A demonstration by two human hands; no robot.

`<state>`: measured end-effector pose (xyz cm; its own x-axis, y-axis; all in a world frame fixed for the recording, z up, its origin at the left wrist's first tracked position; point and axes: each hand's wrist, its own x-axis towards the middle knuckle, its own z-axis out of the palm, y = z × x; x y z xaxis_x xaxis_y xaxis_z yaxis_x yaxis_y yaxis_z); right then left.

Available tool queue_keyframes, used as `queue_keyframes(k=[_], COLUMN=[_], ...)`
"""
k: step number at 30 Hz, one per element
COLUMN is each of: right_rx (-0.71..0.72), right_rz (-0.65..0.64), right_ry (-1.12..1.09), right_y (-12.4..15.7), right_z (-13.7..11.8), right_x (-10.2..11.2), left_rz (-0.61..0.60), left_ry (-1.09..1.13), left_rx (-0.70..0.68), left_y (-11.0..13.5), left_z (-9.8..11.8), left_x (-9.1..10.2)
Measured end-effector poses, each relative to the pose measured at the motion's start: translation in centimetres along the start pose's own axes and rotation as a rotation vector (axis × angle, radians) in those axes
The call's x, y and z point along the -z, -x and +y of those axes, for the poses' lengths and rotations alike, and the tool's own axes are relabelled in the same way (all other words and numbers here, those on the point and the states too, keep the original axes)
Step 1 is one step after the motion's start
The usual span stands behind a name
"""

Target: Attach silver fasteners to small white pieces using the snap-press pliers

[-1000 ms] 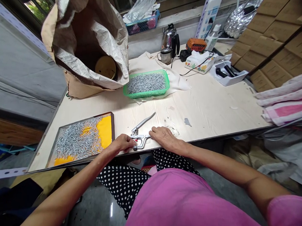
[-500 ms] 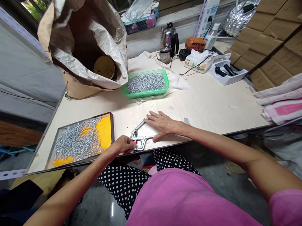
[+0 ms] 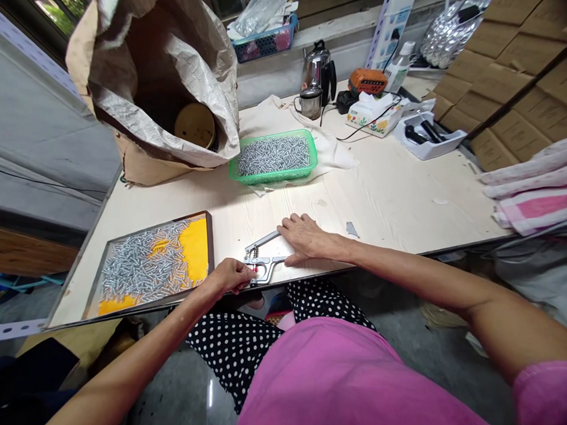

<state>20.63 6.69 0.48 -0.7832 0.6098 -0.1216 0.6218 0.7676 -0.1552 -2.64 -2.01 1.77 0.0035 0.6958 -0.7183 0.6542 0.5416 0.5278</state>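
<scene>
A silver plier-like hand tool (image 3: 265, 262) with a coil spring and two long handles lies on the table near its front edge. Around the ends of its handles curls my right hand (image 3: 303, 238), fingers over the upper lever and thumb by the lower one. At the tool's jaw end my left hand (image 3: 234, 275) is closed in a pinch, next to a small red part; what the fingertips hold is too small to make out. Left of that hand, a shallow dark-rimmed tray (image 3: 211, 237) with a yellow bottom bears many small silver metal pins (image 3: 145, 263).
Behind the tool, a green plastic basket (image 3: 270, 179) holds more metal pins. A large open sack (image 3: 177, 64) stands at the back left. Kettle (image 3: 317, 63), tissue box (image 3: 373, 116) and white tray (image 3: 431, 150) are farther back. Cardboard boxes (image 3: 505, 78) are stacked at right.
My right hand's fingers have gone from spread out to curled over the upper lever. The left hand stays at the jaw end of the tool.
</scene>
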Motion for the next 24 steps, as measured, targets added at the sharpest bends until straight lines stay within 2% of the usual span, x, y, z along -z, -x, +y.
queue_keyframes(k=[1,3,5,7,9,11,16,21,24], right_rx=[0.002,0.02,0.051,0.088,0.113,0.112,0.067,-0.02,-0.012], right_rz=[-0.002,0.003,0.025,0.053,0.084,0.099,0.026,0.004,0.032], right_ry=[0.003,-0.007,-0.037,-0.063,-0.065,-0.055,-0.061,-0.022,0.009], right_y=[0.2,0.7,1.1,1.3,1.2,0.7,-0.8,-1.6,-1.9], right_z=[-0.2,-0.4,-0.5,-0.5,-0.5,-0.4,0.2,-0.3,-0.5], right_x=[0.1,0.1,0.1,0.1,0.0,0.0,0.0,0.0,-0.2], left_rz=[0.05,0.237,0.448,0.551,0.555,0.527,0.416,0.434,0.443], left_ry=[-0.061,-0.235,-0.417,-0.551,-0.639,-0.68,-0.673,-0.682,-0.674], left_rx=[-0.015,-0.1,-0.266,-0.475,-0.66,-0.754,-0.712,-0.675,-0.677], left_y=[0.3,0.8,1.1,0.8,-0.4,-2.0,-5.1,-5.8,-6.2], left_z=[0.0,-0.1,0.0,0.4,1.0,1.7,3.1,3.7,4.0], left_x=[-0.1,-0.4,-1.1,-1.9,-2.6,-3.0,-2.4,-1.5,-1.1])
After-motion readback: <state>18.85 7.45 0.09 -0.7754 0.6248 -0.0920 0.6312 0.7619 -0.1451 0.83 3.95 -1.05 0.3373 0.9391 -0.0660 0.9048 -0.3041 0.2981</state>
